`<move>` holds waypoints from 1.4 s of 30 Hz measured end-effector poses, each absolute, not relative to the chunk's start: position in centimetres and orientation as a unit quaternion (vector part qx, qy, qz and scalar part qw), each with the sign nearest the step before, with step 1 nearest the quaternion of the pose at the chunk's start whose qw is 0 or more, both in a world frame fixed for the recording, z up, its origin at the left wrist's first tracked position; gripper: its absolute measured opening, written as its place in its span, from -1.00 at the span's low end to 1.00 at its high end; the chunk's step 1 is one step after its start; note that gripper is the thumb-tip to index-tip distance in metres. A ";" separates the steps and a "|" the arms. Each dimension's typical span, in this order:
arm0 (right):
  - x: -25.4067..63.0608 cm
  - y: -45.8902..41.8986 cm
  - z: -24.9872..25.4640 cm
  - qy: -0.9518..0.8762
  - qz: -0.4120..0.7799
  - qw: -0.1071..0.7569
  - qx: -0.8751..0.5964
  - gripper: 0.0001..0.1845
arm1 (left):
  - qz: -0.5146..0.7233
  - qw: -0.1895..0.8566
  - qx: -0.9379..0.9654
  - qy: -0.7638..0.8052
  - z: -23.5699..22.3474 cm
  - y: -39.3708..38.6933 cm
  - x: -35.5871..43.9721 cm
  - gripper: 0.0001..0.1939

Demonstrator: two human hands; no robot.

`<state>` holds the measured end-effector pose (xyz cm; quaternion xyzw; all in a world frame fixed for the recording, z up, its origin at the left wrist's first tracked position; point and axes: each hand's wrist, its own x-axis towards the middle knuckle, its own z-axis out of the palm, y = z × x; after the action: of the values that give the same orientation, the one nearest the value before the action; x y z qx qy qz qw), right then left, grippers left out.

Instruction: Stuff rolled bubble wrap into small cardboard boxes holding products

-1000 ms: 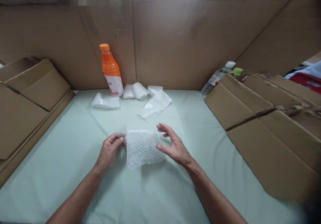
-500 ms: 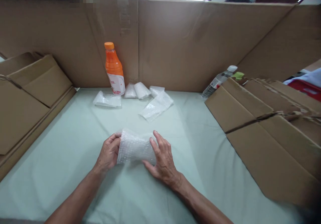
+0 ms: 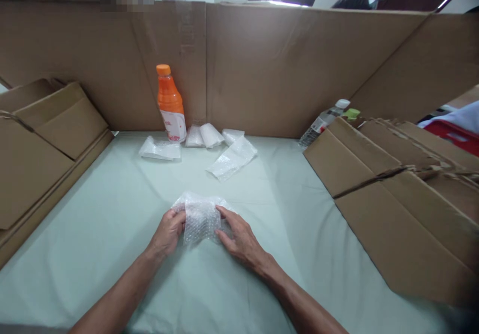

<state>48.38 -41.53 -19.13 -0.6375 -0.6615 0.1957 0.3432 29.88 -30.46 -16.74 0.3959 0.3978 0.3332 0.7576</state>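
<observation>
A piece of clear bubble wrap (image 3: 202, 219) is folded over between my hands, just above the pale green cloth (image 3: 157, 294). My left hand (image 3: 169, 230) pinches its left side, with some of the film behind the fingers. At the right side, my right hand (image 3: 237, 235) grips the fold's edge between thumb and fingers. Farther back lie more bubble wrap pieces: a flat one (image 3: 232, 158), a folded one (image 3: 160, 149) on the left, and several smaller folded ones (image 3: 211, 135) between them.
An orange bottle (image 3: 171, 104) stands against the cardboard wall (image 3: 280, 64). Folded cardboard (image 3: 45, 139) leans on the left; more cardboard (image 3: 404, 219) lies on the right. Behind it a clear bottle (image 3: 322, 124) tilts, beside a green cap (image 3: 352, 114). A red object (image 3: 452, 134) shows at far right.
The bubble wrap has gone from one wide piece to a folded-over, narrower shape. My right hand has closed from loosely spread fingers onto its right edge.
</observation>
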 end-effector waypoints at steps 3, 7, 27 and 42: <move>48.4 -41.5 -19.0 -0.666 0.173 0.363 -0.628 -0.35 | 0.327 0.757 0.408 0.392 -16.8 -30.6 29.9 -0.69; 48.2 -41.4 -18.9 -0.696 0.103 0.353 -0.616 -0.35 | 0.318 0.759 0.418 0.384 -16.7 -30.9 29.8 -0.70; 48.5 -41.4 -19.6 -0.733 0.167 0.273 -0.600 -0.22 | 0.302 0.784 0.404 0.362 -16.9 -31.3 30.0 -0.70; 51.3 -40.7 -18.3 -0.368 0.554 0.520 -0.536 -0.55 | 0.289 0.789 0.368 0.398 -17.5 -30.7 29.0 -0.68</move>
<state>51.35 -40.75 -18.30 -0.5359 -0.3683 0.5538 0.5200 28.97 -30.69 -17.52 0.3684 0.3983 0.2894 0.7886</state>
